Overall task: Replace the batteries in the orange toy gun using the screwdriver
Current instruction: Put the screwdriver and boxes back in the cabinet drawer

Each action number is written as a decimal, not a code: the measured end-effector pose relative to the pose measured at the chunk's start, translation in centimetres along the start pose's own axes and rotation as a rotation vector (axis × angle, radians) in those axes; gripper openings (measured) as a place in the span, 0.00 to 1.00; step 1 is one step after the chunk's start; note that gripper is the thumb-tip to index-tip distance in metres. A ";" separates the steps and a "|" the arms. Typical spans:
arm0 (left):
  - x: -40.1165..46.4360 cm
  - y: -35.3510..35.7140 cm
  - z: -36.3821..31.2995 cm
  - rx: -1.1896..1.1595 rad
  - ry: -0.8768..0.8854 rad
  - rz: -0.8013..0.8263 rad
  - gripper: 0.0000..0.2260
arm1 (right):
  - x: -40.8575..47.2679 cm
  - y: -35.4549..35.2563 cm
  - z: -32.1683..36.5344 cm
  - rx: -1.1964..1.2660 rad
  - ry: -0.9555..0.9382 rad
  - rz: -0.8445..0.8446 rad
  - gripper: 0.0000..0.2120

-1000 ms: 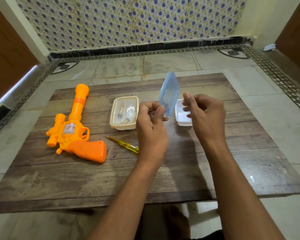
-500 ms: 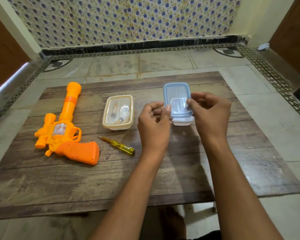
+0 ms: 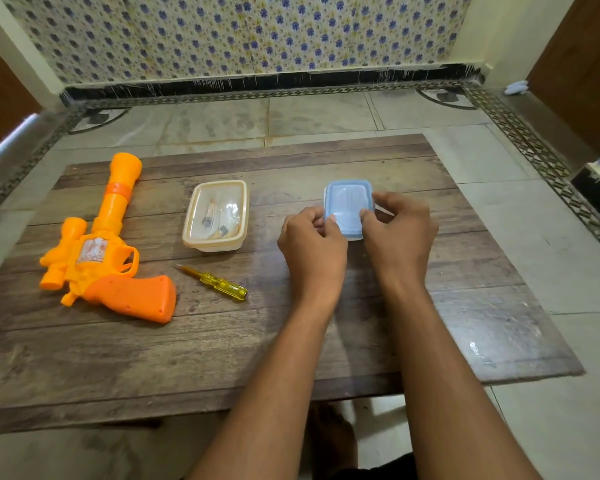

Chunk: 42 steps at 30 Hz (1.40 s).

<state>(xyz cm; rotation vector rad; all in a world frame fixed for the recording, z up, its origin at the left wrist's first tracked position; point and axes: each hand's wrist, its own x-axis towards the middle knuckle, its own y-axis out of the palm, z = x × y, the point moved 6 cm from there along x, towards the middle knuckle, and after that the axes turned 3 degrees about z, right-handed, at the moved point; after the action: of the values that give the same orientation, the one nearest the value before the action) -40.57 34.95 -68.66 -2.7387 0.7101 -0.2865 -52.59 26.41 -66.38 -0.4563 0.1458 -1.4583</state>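
Right, I'm looking down at a dark wood-grain tabletop (image 3: 222, 348), and both of my hands are working at the centre right of the frame. My left hand (image 3: 312, 252) is pinching the near left corner of a pale blue translucent plastic lid (image 3: 347, 206), thumb and fingertips closing on its edge. My right hand (image 3: 400, 233) is gripping the same lid at its right side, thumb pressing on top. The lid is lying flat over a small white plastic box (image 3: 355, 236), of which only a sliver is showing beneath it.

Over at the left of the frame, the orange plastic toy gun (image 3: 108, 251) is lying on its side, barrel pointing toward the upper left, grip toward the bottom. Just right of the grip, the yellow clear-handled screwdriver (image 3: 215, 282) is resting apart from everything. Above it, in the middle, a cream-rimmed rectangular container (image 3: 216, 216) is sitting with small items inside; I cannot make them out.
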 end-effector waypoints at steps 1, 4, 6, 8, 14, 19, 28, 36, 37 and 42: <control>0.0 0.0 -0.1 0.003 -0.003 0.008 0.08 | 0.1 0.0 -0.1 0.002 0.009 0.004 0.16; 0.1 -0.8 -0.3 0.024 -0.033 0.008 0.08 | 0.2 0.1 -0.4 -0.026 0.035 0.033 0.15; 0.2 -1.5 0.0 0.027 -0.080 0.016 0.07 | 0.2 0.2 -0.5 -0.023 0.066 0.075 0.16; 0.3 -1.8 0.8 0.040 -0.125 0.058 0.05 | 0.1 0.5 -0.7 -0.029 0.078 0.129 0.15; 1.4 -2.6 2.1 0.119 -0.100 0.161 0.11 | 0.0 1.4 -0.5 -0.043 0.066 0.217 0.09; 1.2 -3.2 1.0 0.117 -0.038 0.188 0.07 | -0.1 1.8 -0.7 0.025 0.091 0.222 0.10; 0.3 -4.5 -1.5 -0.023 0.036 0.046 0.06 | -0.7 2.4 1.4 0.231 -0.039 0.280 0.07; 0.3 -4.1 -1.6 0.052 0.222 0.044 0.11 | -1.0 3.0 1.8 0.210 -0.104 0.260 0.09; 0.3 -4.0 -1.6 0.046 0.222 0.063 0.10 | -1.0 3.1 1.9 0.213 -0.110 0.267 0.10; 0.4 -3.4 -1.1 0.045 0.158 0.195 0.17 | -0.9 3.3 1.8 0.290 -0.055 0.335 0.09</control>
<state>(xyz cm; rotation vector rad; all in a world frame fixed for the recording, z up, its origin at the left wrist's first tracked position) -38.99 37.38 -66.47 -2.5998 0.9924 -0.4718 -49.00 27.86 -66.17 -0.2216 -0.0332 -1.1145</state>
